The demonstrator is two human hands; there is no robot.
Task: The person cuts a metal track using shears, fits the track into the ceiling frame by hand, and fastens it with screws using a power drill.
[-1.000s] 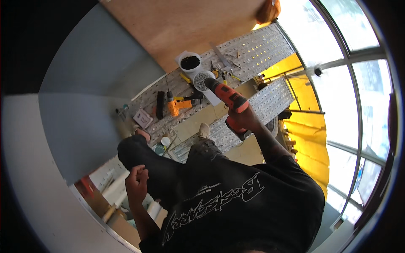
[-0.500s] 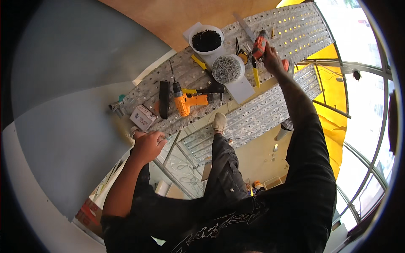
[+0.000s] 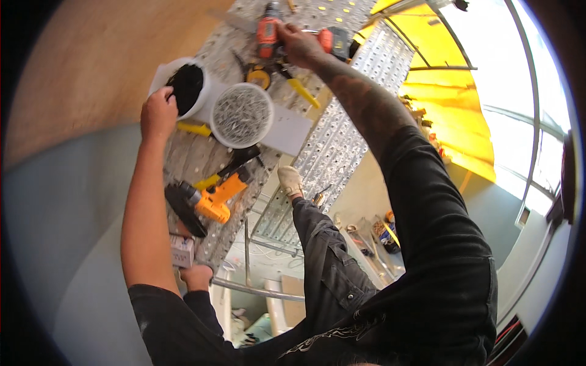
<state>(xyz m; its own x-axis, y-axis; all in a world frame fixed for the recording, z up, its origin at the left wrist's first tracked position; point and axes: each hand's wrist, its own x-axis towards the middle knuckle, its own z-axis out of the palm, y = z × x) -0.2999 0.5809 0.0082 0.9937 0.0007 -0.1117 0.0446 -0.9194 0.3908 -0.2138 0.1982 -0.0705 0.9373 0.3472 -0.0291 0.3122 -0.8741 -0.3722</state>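
My left hand (image 3: 160, 114) reaches to a white tub (image 3: 201, 100) of black screws (image 3: 184, 88). Its fingers curl together at the near side of the screws; the tips are hidden there. My right hand (image 3: 300, 47) is wrapped round the handle of a red cordless drill (image 3: 267, 38), which lies on the perforated metal platform (image 3: 329, 15). The drill's battery end shows to the right of the hand. Beside the first tub stands another tub, filled with silver nails or screws (image 3: 242, 116).
Nearer me lie an orange drill (image 3: 217, 198), a black case-like object (image 3: 184, 210), a hammer (image 3: 235, 161) and a small box (image 3: 182, 251). A tape measure (image 3: 259, 77) and yellow-handled pliers (image 3: 302, 91) are beyond the tubs. A lower platform (image 3: 332, 155) runs alongside, with the floor below.
My left hand has gone from beside the small box, near the platform's end, to the tub of black screws. My right hand stays on the red drill. The view has turned.
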